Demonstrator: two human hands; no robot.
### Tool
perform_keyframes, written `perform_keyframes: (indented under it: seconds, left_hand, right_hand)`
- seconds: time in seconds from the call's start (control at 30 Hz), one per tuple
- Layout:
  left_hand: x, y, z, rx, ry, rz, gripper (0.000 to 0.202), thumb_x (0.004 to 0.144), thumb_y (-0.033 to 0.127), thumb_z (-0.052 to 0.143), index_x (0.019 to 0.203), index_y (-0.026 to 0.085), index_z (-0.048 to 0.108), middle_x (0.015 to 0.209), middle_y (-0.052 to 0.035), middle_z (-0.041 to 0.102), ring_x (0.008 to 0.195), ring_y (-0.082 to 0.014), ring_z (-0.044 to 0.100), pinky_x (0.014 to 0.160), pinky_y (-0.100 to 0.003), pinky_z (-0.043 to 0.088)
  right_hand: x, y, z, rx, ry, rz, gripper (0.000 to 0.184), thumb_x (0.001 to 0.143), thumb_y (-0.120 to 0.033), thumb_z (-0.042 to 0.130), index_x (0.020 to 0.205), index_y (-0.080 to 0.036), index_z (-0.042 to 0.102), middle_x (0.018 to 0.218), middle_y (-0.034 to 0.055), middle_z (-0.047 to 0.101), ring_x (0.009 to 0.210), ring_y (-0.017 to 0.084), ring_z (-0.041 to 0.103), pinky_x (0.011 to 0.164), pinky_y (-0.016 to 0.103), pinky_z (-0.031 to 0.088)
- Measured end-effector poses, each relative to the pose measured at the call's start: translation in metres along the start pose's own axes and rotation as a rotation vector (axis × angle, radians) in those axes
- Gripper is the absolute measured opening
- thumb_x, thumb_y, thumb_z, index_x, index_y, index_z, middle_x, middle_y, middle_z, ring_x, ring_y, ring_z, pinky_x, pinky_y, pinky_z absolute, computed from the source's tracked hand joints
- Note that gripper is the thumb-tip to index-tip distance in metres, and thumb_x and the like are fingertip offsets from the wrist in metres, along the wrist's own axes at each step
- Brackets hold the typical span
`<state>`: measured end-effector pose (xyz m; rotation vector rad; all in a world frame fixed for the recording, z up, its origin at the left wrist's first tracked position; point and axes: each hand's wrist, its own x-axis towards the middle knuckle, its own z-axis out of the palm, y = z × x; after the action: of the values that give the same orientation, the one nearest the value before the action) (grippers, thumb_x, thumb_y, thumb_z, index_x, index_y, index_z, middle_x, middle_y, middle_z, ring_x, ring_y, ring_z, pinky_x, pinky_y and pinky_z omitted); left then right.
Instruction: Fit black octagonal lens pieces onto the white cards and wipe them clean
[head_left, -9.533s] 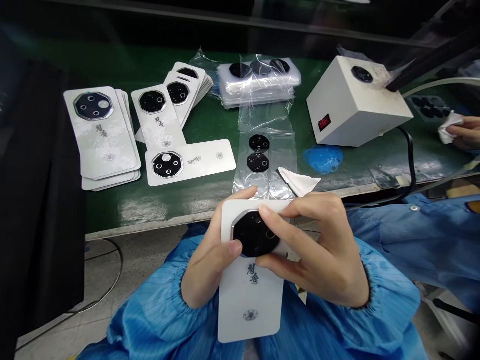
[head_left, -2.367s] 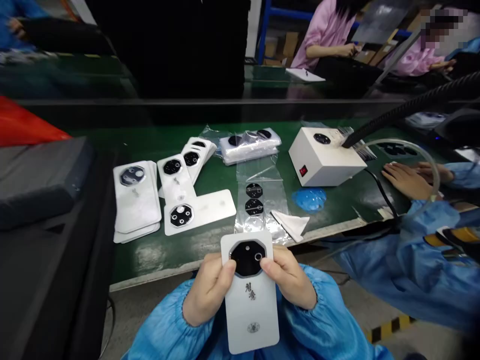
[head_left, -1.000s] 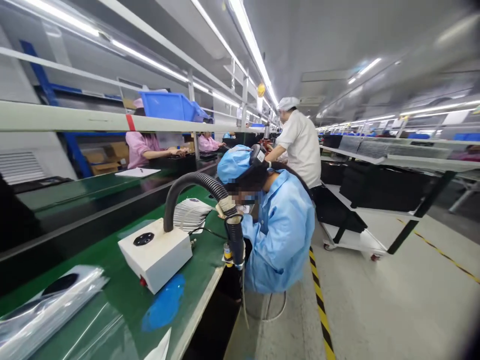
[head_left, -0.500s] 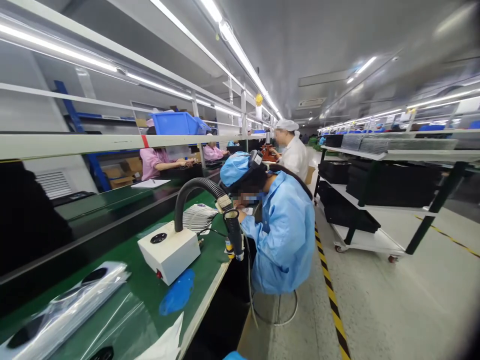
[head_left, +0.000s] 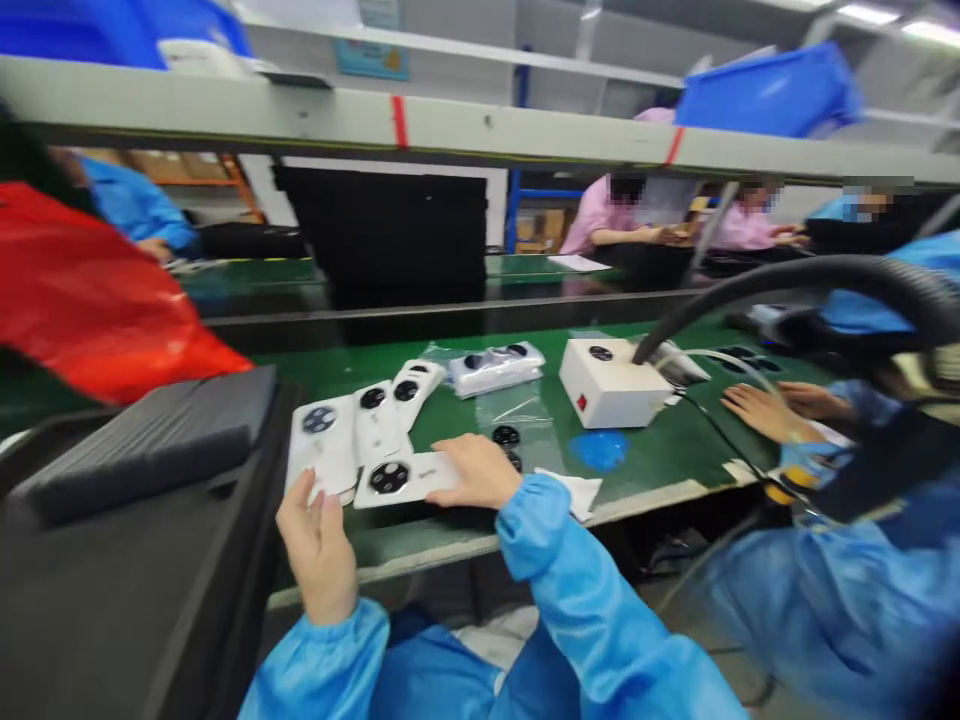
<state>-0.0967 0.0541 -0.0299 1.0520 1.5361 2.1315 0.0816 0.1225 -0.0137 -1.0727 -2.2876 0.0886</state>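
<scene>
My right hand (head_left: 480, 470) grips one end of a white phone back cover (head_left: 427, 472) with a round black camera ring, holding it near the bench's front edge. Just left of that cover is my left hand (head_left: 319, 550), fingers apart and slightly bent, its fingertips at the lower edge of a white cover pile (head_left: 322, 450). Whether they touch it I cannot tell. More white covers (head_left: 381, 425) lie fanned out behind, overlapping one another. Loose black camera rings (head_left: 506, 436) sit on clear plastic to the right of the covers.
Plastic-wrapped covers (head_left: 499, 370) lie farther back. A white box (head_left: 611, 385) with a black hose stands right, beside a blue patch (head_left: 598, 450). A black bin (head_left: 112, 570) with grey foam is at left, under red plastic (head_left: 97, 300). A co-worker's hand (head_left: 772, 412) rests at right.
The view has swung left and down from the aisle and seated co-worker to the bench before me. Both my hands, the held cover and the loose covers are now visible.
</scene>
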Motion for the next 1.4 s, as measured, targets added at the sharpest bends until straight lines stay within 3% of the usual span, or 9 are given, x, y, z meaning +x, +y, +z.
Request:
perform_keyframes:
  seconds: [0.07,0.13,0.3,0.4,0.6,0.9,1.17,1.3,1.4]
  left_hand:
    - [-0.011,0.003,0.008,-0.188,0.07,-0.082,0.051,0.087,0.045,0.046,0.129,0.017,0.041,0.135,-0.0128,0.045,0.126,-0.0285,0.041,0.105,-0.055,0.028]
    - [-0.022,0.013,0.022,-0.367,0.021,-0.219,0.053,0.089,0.051,0.034,0.132,0.02,0.039,0.133,-0.0132,0.05,0.12,-0.0272,0.049,0.102,-0.052,0.035]
    - [-0.044,0.049,0.049,-0.647,-0.12,-0.523,0.047,0.088,0.057,0.03,0.13,0.036,0.039,0.126,-0.0056,0.058,0.111,-0.0251,0.058,0.096,-0.047,0.044]
    - [-0.05,0.067,0.046,-0.703,-0.273,-0.729,0.045,0.088,0.054,0.032,0.125,0.032,0.046,0.106,-0.0088,0.069,0.098,-0.0289,0.065,0.086,-0.052,0.049]
    - [-0.057,0.096,0.029,-0.764,-0.558,-1.206,0.039,0.08,0.051,0.049,0.111,0.029,0.057,0.086,-0.008,0.073,0.085,-0.0335,0.069,0.075,-0.055,0.052]
    - [-0.063,0.11,0.034,-0.825,-0.722,-1.328,0.034,0.072,0.048,0.059,0.101,0.031,0.064,0.073,-0.0054,0.074,0.077,-0.035,0.07,0.067,-0.053,0.054]
    - [-0.069,0.115,0.046,-0.735,-0.656,-1.458,0.041,0.08,0.049,0.039,0.106,0.025,0.059,0.078,-0.01,0.074,0.074,-0.0312,0.071,0.062,-0.044,0.054]
    - [-0.084,0.104,0.076,-0.727,-0.673,-1.499,0.039,0.087,0.041,0.032,0.112,0.023,0.056,0.081,-0.0058,0.072,0.076,-0.0252,0.069,0.071,-0.04,0.054]
    - [-0.115,0.089,0.121,-0.728,-0.819,-1.591,0.034,0.091,0.036,0.032,0.111,0.023,0.056,0.078,-0.0021,0.068,0.077,-0.0204,0.067,0.076,-0.036,0.052]
  right_hand:
    - [-0.007,-0.002,-0.002,0.064,0.058,0.025,0.052,0.068,-0.062,0.063,0.097,-0.019,0.06,0.082,0.0043,0.063,0.077,0.02,0.061,0.068,0.037,0.052]
    - [-0.017,-0.013,-0.006,0.098,0.087,0.058,0.057,0.058,-0.061,0.071,0.098,-0.022,0.059,0.084,0.0059,0.063,0.077,0.024,0.06,0.066,0.04,0.051]
    - [-0.051,-0.053,-0.025,0.109,0.134,0.124,0.056,0.07,-0.054,0.066,0.108,-0.014,0.055,0.093,0.0128,0.061,0.085,0.029,0.057,0.069,0.044,0.048]
    - [-0.07,-0.06,-0.043,0.149,0.2,0.12,0.047,0.081,-0.054,0.053,0.105,-0.014,0.054,0.088,0.0108,0.061,0.08,0.024,0.056,0.065,0.039,0.047]
    - [-0.089,-0.061,-0.083,0.28,0.394,0.09,0.012,0.082,-0.018,0.053,0.094,-0.02,0.052,0.076,0.0016,0.055,0.071,0.015,0.051,0.062,0.031,0.045]
    - [-0.102,-0.064,-0.096,0.422,0.42,0.14,0.02,0.077,-0.006,0.051,0.091,-0.02,0.052,0.077,0.0008,0.049,0.07,0.014,0.049,0.063,0.032,0.043]
    - [-0.109,-0.058,-0.095,0.471,0.503,0.198,0.02,0.076,-0.005,0.052,0.09,-0.02,0.053,0.075,0.0005,0.051,0.069,0.015,0.052,0.063,0.034,0.045]
    - [-0.13,-0.042,-0.09,0.352,0.616,0.379,0.016,0.075,-0.009,0.057,0.084,-0.022,0.055,0.075,-0.0003,0.053,0.072,0.015,0.052,0.066,0.032,0.044]
    - [-0.168,-0.022,-0.094,0.229,0.663,0.603,0.005,0.079,-0.016,0.056,0.082,-0.02,0.056,0.081,0.0021,0.055,0.078,0.016,0.055,0.067,0.032,0.045]
